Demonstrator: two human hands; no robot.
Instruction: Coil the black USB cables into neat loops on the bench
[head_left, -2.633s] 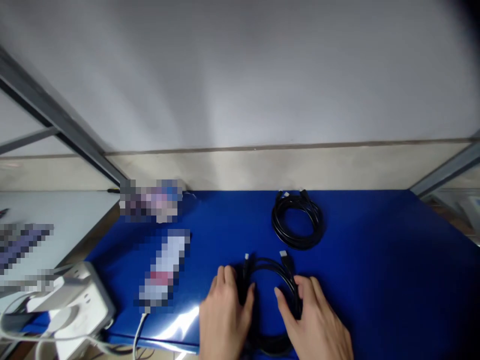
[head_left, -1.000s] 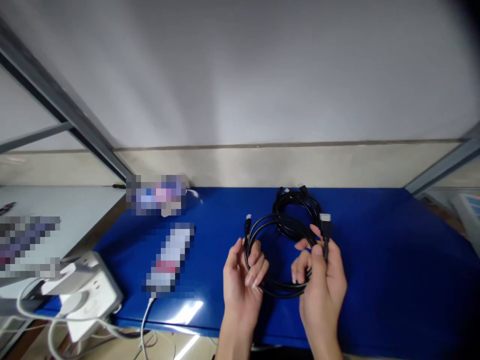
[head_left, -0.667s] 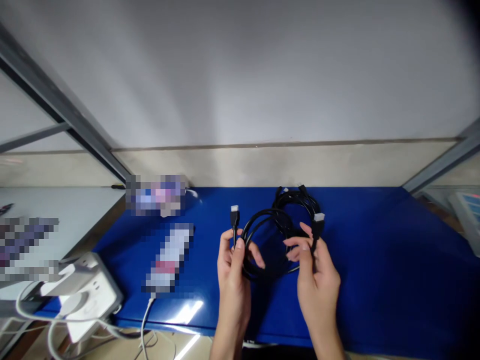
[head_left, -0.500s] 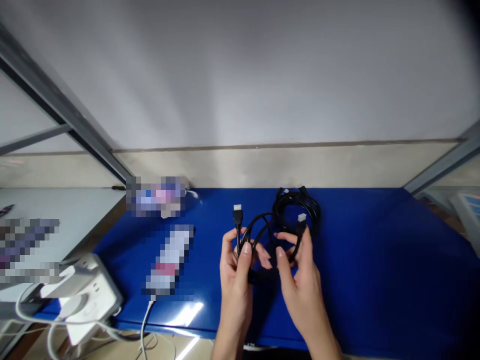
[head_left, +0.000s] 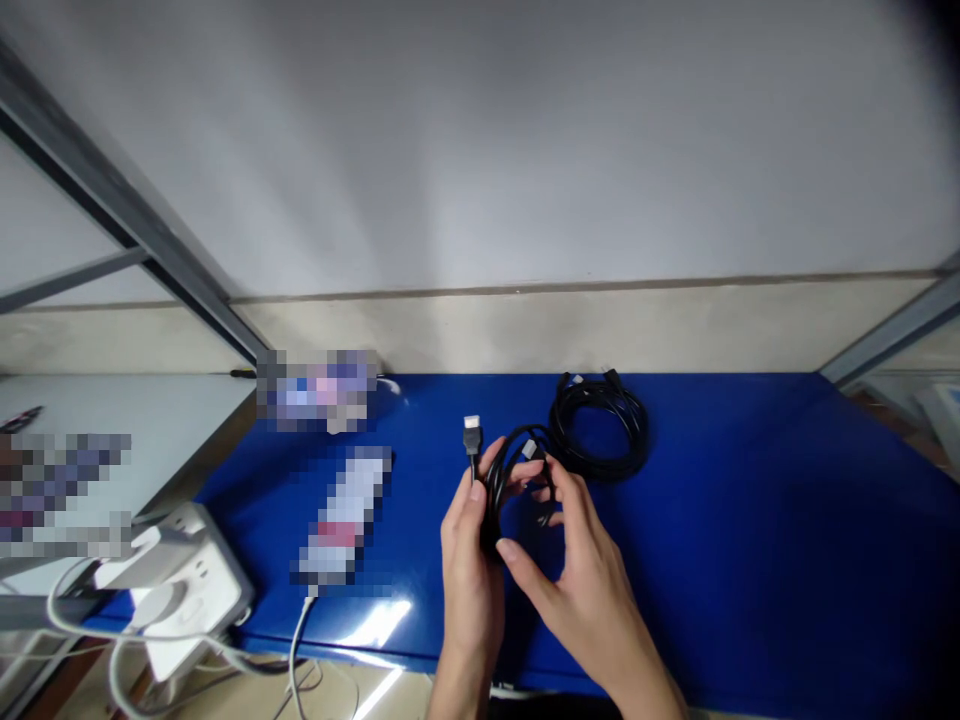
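Note:
A black HDMI cable (head_left: 493, 500), wound into a loose coil, is held above the blue table. My left hand (head_left: 471, 540) is closed round the coil's left side, its thumb lying across the strands. One plug with a pale tip (head_left: 472, 435) sticks up above that hand. My right hand (head_left: 581, 570) grips the coil's right side, fingers curled round the cable behind and thumb against the lower strands. The other plug (head_left: 530, 450), also pale-tipped, shows between the hands by the right fingertips. Parts of the coil are hidden behind the fingers.
A second coiled black cable (head_left: 637, 430) lies on the blue table (head_left: 750, 520) just beyond my hands. To the left are a blurred-out phone-like device (head_left: 349, 515) on a white cord, a white power strip (head_left: 199, 590) and a blurred-out item (head_left: 319, 392). Metal posts flank the table.
My right hand has moved left, bringing its plug end against the coil in my left hand. The second coil on the table is now fully uncovered.

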